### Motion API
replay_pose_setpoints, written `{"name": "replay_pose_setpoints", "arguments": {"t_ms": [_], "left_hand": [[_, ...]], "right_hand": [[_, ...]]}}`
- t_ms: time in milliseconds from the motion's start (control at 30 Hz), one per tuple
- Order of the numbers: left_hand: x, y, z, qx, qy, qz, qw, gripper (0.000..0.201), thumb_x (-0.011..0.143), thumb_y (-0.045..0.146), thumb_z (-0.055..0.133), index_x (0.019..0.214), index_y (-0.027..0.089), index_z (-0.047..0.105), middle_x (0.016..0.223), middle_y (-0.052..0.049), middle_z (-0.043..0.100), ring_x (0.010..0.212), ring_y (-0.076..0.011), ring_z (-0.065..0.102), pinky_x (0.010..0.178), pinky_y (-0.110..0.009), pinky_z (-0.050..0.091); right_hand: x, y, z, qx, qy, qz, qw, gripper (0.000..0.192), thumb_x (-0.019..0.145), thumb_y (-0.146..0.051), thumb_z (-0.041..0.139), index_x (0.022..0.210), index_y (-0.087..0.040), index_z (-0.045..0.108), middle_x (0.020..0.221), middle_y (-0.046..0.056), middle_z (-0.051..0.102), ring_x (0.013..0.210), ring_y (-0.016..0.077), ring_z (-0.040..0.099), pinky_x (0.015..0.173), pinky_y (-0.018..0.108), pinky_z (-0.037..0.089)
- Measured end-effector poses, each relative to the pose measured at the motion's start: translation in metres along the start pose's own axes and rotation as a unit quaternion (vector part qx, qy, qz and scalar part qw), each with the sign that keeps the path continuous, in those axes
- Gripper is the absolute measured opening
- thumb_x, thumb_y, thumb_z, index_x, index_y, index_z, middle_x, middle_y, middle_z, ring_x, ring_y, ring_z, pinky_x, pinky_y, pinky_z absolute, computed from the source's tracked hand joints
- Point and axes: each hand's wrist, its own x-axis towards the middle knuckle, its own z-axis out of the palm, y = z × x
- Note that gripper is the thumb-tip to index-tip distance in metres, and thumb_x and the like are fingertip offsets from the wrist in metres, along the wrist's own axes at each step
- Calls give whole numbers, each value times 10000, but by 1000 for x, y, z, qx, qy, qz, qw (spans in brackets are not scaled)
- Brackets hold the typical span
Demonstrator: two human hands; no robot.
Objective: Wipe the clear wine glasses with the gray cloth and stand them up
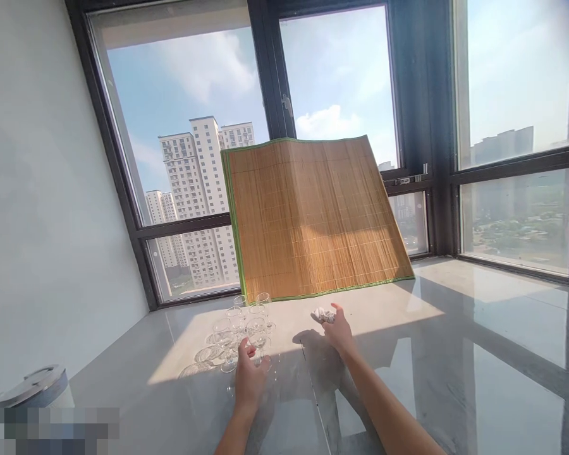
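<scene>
Several small clear stemmed glasses (234, 321) stand close together on the sunlit, glossy grey surface, left of centre. My left hand (250, 379) is at the near side of this group, its thumb and fingers partly bent and apart, overlapping the nearest glasses in view. I see nothing held in it, and whether it touches a glass I cannot tell. To the right, my right hand (339, 332) is closed on a crumpled whitish-grey cloth (321, 315), held over the surface with a shadow beneath.
A bamboo mat (313, 218) with green edging leans against the windows behind the glasses. A lidded container (33, 387) stands at the lower left, partly covered by a pixelated patch. The white wall (42, 189) bounds the left side. A dark joint line (313, 385) crosses the surface.
</scene>
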Motion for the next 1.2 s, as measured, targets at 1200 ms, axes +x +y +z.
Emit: {"name": "replay_pose_setpoints", "arguments": {"t_ms": [1200], "left_hand": [[8, 39, 55, 125, -122, 103, 979, 553, 921, 343, 414, 1424, 112, 408, 927, -98, 708, 844, -216, 642, 695, -272, 386]], "right_hand": [[-48, -44, 19, -27, -64, -282, 957, 789, 704, -97, 533, 1417, -277, 248, 990, 15, 657, 722, 150, 608, 664, 264, 442]]}}
